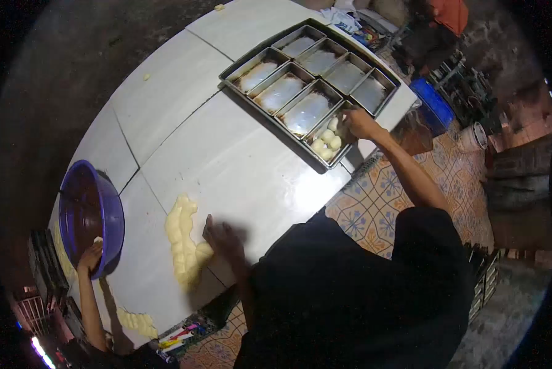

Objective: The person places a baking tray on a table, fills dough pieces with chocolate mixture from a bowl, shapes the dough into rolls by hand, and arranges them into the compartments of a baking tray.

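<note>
My right hand (357,123) reaches into the front-right loaf pan (339,161), its fingers closed at a pale dough ball (334,123). Several more dough balls (326,145) sit together in the same pan, towards its near end. My left hand (225,240) hovers beside a long row of cut dough pieces (182,243) on the white table. Its fingers look apart and nothing shows in them, though motion blurs the hand slightly.
Several bare loaf pans (276,91) stand in a dark tray. Another person's hand (91,255) holds dough at the rim of a purple basin (113,218). More dough (137,322) lies near the table's edge. A blue crate (433,106) stands beyond on the tiled floor.
</note>
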`<act>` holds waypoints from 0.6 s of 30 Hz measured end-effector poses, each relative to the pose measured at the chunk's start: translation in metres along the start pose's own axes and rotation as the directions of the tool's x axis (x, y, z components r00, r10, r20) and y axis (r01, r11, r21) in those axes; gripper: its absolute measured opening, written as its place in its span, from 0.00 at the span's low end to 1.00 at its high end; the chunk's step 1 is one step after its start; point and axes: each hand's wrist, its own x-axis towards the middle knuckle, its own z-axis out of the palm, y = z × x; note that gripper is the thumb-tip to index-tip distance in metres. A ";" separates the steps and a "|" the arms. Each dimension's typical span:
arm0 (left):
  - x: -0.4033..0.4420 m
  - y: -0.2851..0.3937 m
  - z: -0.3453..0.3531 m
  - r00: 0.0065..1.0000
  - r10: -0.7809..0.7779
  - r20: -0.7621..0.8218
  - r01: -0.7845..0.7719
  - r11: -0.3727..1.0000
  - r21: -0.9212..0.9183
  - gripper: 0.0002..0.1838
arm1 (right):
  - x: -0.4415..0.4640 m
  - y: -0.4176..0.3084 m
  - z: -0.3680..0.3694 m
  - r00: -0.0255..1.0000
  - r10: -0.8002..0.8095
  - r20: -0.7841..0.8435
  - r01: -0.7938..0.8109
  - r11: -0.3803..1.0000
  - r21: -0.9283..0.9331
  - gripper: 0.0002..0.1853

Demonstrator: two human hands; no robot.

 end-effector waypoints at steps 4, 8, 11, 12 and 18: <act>-0.020 -0.086 0.021 0.924 -0.333 0.187 0.381 0.829 -0.408 0.16 | -0.003 0.005 0.011 0.955 -0.227 -0.193 0.200 0.968 -0.151 0.13; -0.002 0.012 -0.034 0.986 -0.158 0.053 0.167 0.914 -0.370 0.12 | -0.005 -0.073 -0.037 0.959 0.161 -0.234 -0.158 0.987 0.028 0.21; 0.024 0.048 -0.065 0.993 -0.091 -0.073 0.079 0.985 -0.156 0.12 | 0.025 -0.126 -0.008 0.963 -0.075 -0.259 0.193 0.862 0.469 0.22; 0.030 0.043 -0.066 0.992 -0.077 -0.104 0.060 0.986 -0.158 0.13 | 0.036 -0.174 -0.005 1.000 -0.023 -0.003 0.019 0.732 0.681 0.23; 0.073 -0.008 -0.062 0.999 0.033 -0.024 -0.035 0.995 -0.093 0.23 | 0.086 -0.381 0.087 0.910 -0.415 0.017 0.263 0.607 0.750 0.21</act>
